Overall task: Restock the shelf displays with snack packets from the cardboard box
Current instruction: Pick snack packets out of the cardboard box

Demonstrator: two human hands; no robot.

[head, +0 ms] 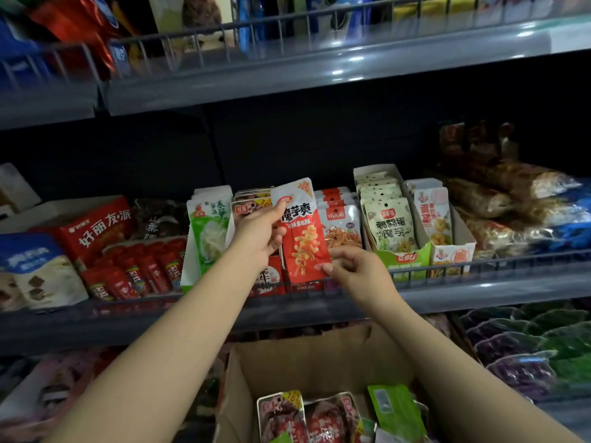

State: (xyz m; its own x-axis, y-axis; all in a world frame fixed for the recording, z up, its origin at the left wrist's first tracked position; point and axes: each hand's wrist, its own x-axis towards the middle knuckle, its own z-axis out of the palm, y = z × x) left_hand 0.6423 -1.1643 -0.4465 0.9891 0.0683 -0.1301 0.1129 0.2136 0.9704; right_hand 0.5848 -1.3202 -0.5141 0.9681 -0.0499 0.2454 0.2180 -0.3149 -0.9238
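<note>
A red and white snack packet (303, 238) is held upright in front of the middle shelf's display boxes. My left hand (257, 236) grips its left edge, thumb on the front near the top. My right hand (355, 266) pinches its lower right corner. Below, the open cardboard box (316, 356) holds several more packets (323, 417), red-brown ones and a green one. Behind the held packet stand rows of packets in a display box (339, 215).
The middle shelf's wire rail (479, 266) runs along its front edge. Green-white packets (209, 231) stand to the left, a green display box (406, 260) of quail-egg packets to the right. Red bags (134, 276) lie farther left. An upper shelf (319, 75) overhangs.
</note>
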